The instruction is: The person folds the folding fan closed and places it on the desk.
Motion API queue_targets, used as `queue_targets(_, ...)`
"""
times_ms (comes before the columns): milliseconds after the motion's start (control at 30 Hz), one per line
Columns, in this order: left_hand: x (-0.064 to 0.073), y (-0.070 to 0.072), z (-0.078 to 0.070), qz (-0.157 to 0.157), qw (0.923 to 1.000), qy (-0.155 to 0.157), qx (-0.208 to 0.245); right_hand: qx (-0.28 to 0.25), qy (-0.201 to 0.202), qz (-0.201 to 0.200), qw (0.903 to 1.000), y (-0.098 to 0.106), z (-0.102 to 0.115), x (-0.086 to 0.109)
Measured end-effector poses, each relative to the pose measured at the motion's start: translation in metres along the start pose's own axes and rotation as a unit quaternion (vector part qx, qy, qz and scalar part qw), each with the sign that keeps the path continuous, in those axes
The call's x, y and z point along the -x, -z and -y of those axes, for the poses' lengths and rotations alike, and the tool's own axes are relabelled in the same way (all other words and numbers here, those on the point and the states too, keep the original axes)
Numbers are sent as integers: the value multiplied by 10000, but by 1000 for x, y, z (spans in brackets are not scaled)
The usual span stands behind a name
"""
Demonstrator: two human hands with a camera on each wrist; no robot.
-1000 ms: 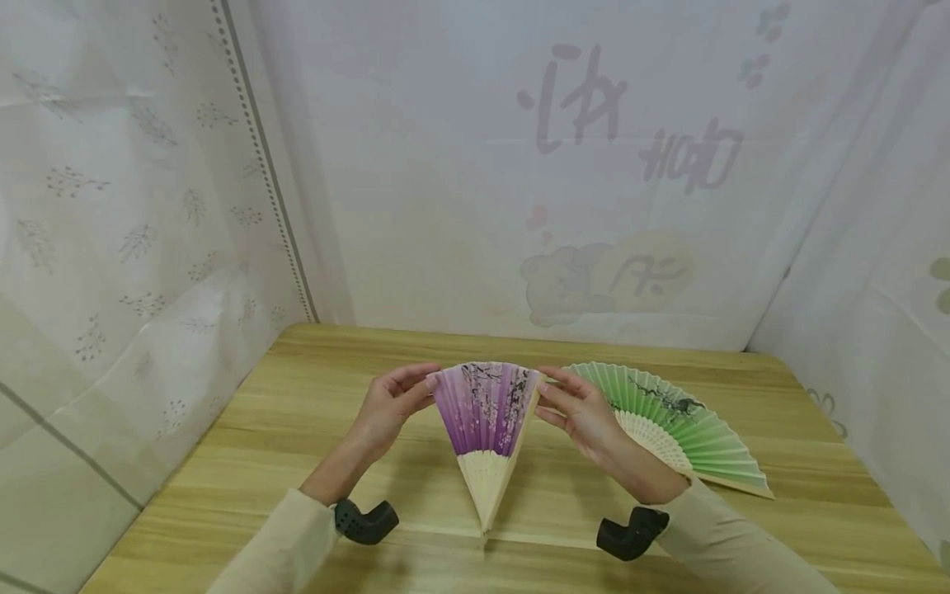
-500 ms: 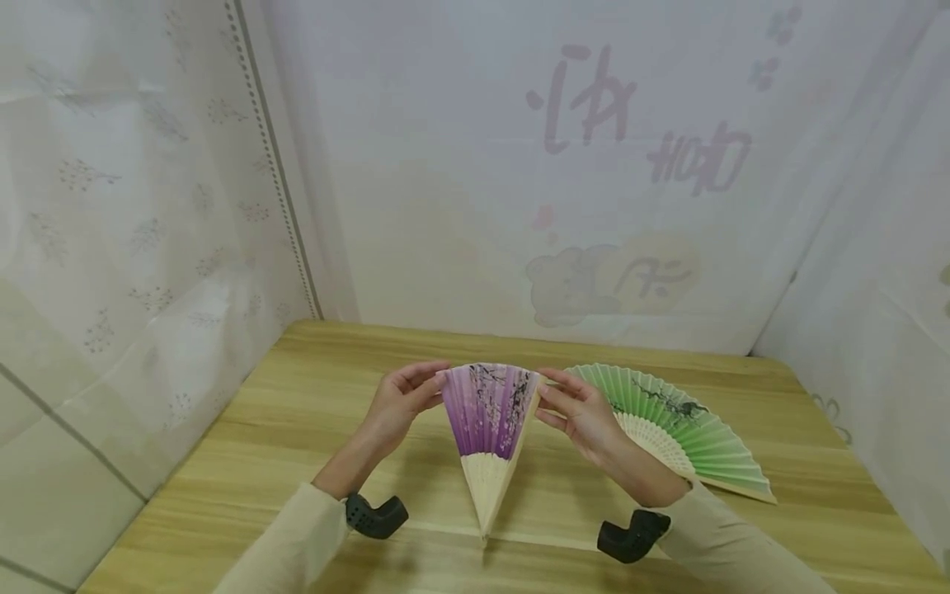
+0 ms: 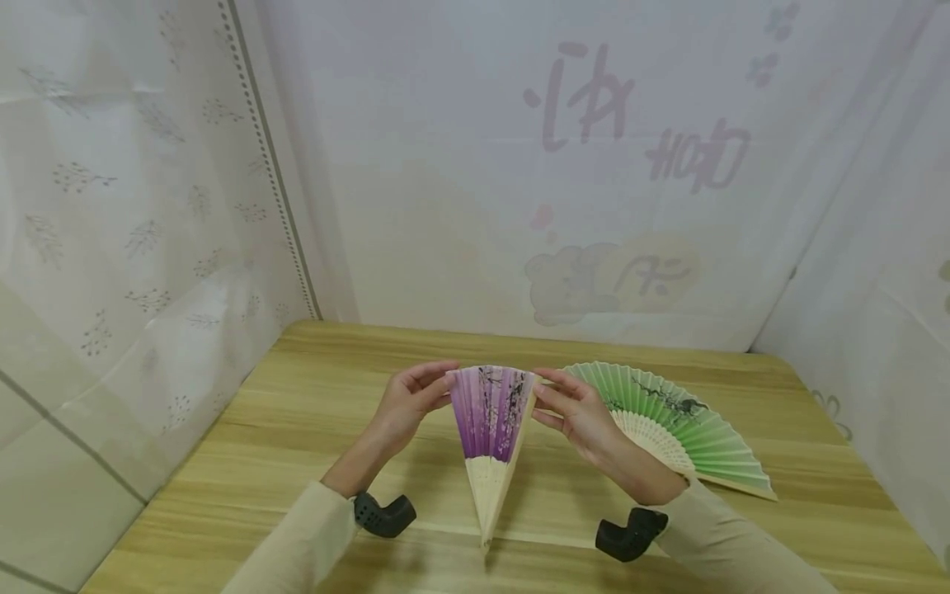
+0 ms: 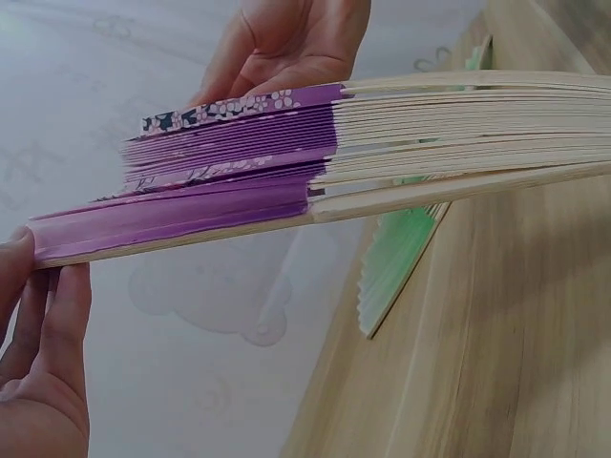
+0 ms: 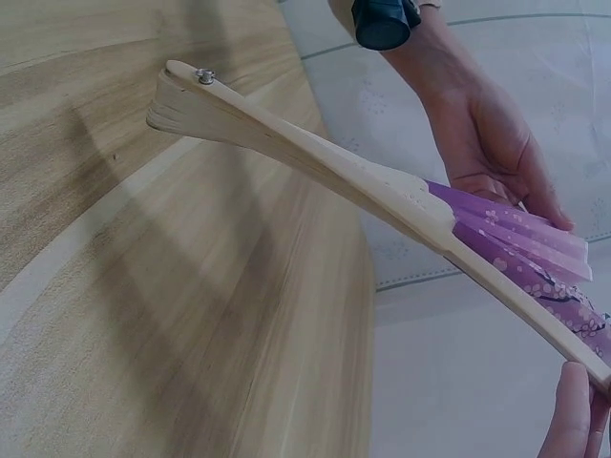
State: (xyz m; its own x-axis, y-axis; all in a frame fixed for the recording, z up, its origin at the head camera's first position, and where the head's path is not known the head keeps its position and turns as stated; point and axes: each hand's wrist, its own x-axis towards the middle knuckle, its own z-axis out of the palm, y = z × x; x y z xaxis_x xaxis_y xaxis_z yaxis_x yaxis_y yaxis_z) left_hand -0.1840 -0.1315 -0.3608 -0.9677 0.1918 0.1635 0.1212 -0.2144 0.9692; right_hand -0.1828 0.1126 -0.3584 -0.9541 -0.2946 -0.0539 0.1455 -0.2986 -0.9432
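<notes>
A purple folding fan (image 3: 486,417) with a blossom print and pale wooden ribs is held partly spread above the table, its pivot end toward the person. My left hand (image 3: 404,408) pinches the upper left edge between thumb and fingers; the left wrist view shows that grip on the outer slat (image 4: 172,234). At the upper right edge my right hand (image 3: 582,417) grips the other guard stick, which the right wrist view shows as a long wooden slat (image 5: 516,301). The metal rivet (image 5: 204,76) sits at the narrow end. Pleats between the hands are bunched close together.
A green folding fan (image 3: 712,437) lies spread on the wooden table (image 3: 297,429) at the right, partly behind the right hand and forearm. Printed curtains (image 3: 416,165) stand behind the table and along both sides. Dark wrist devices (image 3: 386,516) sit on both wrists.
The left hand has moved to the right, toward the right hand, and the purple fan has become narrower. The right hand has stayed almost in place.
</notes>
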Motion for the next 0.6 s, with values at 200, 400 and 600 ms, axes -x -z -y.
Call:
queue_targets(200,-1,-2,0,41,10000,33,-6,-31,1,13,10000,0,0,1)
queue_targets(400,-1,-4,1,77,10000,14,-12,-135,-67,40,9999,-2,1,1)
queue_targets(600,-1,-6,0,168,9998,93,-75,-90,-121,69,9999,-3,2,2)
